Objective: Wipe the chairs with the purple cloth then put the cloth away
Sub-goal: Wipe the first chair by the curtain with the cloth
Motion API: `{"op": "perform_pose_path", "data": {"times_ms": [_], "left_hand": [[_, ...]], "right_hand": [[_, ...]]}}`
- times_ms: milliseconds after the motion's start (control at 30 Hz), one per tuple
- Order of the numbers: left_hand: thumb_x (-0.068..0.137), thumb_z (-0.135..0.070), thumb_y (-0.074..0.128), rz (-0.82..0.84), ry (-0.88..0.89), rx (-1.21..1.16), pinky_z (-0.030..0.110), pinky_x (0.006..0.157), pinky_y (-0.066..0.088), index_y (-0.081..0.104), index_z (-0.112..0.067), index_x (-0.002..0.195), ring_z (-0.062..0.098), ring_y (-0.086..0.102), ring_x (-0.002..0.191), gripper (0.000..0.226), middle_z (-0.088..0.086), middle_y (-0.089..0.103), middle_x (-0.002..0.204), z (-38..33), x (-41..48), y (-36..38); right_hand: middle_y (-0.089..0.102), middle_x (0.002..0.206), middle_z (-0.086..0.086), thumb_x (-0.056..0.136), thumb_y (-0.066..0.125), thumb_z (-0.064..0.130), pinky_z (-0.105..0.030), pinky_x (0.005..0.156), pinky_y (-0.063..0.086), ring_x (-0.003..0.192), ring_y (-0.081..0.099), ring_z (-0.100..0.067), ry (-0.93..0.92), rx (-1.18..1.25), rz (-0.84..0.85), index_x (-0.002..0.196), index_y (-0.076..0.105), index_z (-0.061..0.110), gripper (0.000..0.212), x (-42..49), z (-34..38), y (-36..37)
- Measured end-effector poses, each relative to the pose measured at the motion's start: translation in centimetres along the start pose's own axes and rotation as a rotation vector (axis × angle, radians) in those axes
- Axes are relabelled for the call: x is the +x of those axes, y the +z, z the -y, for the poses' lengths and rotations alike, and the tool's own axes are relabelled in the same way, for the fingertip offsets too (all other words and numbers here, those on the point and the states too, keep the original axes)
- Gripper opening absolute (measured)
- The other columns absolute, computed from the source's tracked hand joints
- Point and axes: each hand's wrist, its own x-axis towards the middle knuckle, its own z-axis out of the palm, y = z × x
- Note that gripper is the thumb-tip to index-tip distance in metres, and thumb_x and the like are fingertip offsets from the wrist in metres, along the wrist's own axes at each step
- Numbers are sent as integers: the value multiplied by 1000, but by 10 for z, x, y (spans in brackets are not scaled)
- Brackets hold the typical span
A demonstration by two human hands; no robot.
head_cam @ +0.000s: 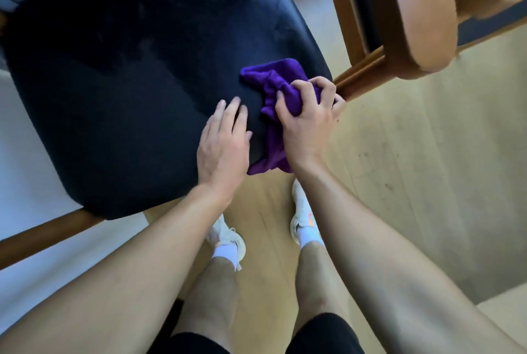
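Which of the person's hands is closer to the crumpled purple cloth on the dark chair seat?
Right. The right hand grips the crumpled purple cloth; the left hand lies flat on the dark padded chair seat, close beside the cloth.

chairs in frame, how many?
2: the black-seated chair at left, with the purple cloth on it, and a wooden chair at upper right, partly in frame. Others may be out of view.

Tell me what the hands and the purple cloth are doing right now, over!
Right hand grips purple cloth on the dark chair seat, near edge. Left hand rests flat on the seat, holding nothing. Wooden chair frame close beside, not blocking.
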Motion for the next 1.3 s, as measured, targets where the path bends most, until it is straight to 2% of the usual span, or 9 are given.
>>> {"op": "perform_pose_path", "data": {"times_ms": [67, 200, 400, 500, 567, 733, 967, 1167, 1300], "left_hand": [[97, -15, 56, -18, 10, 18, 47, 107, 43, 52, -1, 139, 34, 42, 139, 44, 12, 48, 148, 1, 0, 2], [99, -20, 45, -33, 19, 38, 47, 108, 40, 51, -1, 140, 34, 41, 139, 45, 11, 48, 149, 0, -2, 5], [99, -18, 46, 8, 149, 11, 43, 105, 41, 55, -3, 136, 29, 44, 138, 41, 7, 50, 147, -10, 10, 3], [97, -18, 46, -1, 130, 23, 44, 102, 43, 58, -3, 132, 30, 47, 134, 40, 6, 53, 145, -18, 16, 8], [97, -17, 47, -4, 115, 25, 44, 102, 43, 58, -2, 132, 31, 47, 134, 39, 6, 53, 144, -18, 16, 11], [97, -15, 48, 21, 139, 37, 45, 100, 44, 57, -3, 132, 31, 47, 133, 39, 6, 52, 145, -14, 17, 9], [98, -15, 50, 11, 250, 31, 44, 98, 44, 59, -7, 131, 29, 49, 130, 35, 3, 54, 143, -10, 22, 9], [96, -11, 53, 51, 267, 11, 45, 94, 47, 60, -9, 132, 30, 49, 131, 37, 4, 55, 143, -8, 24, 4], [99, -14, 52, 48, 289, 3, 44, 95, 46, 58, -8, 134, 29, 48, 131, 36, 4, 54, 144, -6, 24, 3]], "right_hand": [[59, 122, -3, 85, 72, 41, -41, 93, 43, 107, 51, -33, 45, 25, -94, 101, 72, 24, 24, -14, 0, 9], [54, 121, -10, 79, 76, 35, -38, 100, 40, 108, 52, -25, 373, 243, -155, 102, 71, 17, 30, -65, 13, 16], [56, 119, -4, 80, 71, 45, -47, 101, 43, 110, 56, -22, 601, 359, -261, 106, 69, 21, 36, -19, 1, 2], [59, 121, -2, 82, 75, 37, -34, 101, 43, 111, 54, -13, 711, 445, -344, 109, 67, 19, 33, -12, 4, 7], [60, 121, -4, 82, 77, 30, -21, 99, 41, 112, 52, -11, 729, 497, -313, 110, 65, 17, 34, -33, 15, 12], [55, 119, -5, 81, 78, 27, -13, 97, 37, 111, 53, -14, 722, 541, -163, 110, 66, 18, 33, -60, 17, 8], [59, 121, -4, 82, 76, 30, -39, 100, 43, 107, 54, -14, 733, 454, -362, 110, 68, 17, 32, -3, 3, 7], [54, 125, -2, 82, 76, 29, -37, 104, 41, 110, 51, -11, 672, 480, -175, 108, 66, 20, 29, -58, 15, 7], [55, 126, -7, 81, 78, 28, -28, 96, 30, 116, 54, -21, 683, 384, -352, 107, 70, 18, 29, 0, 5, 5]]}}
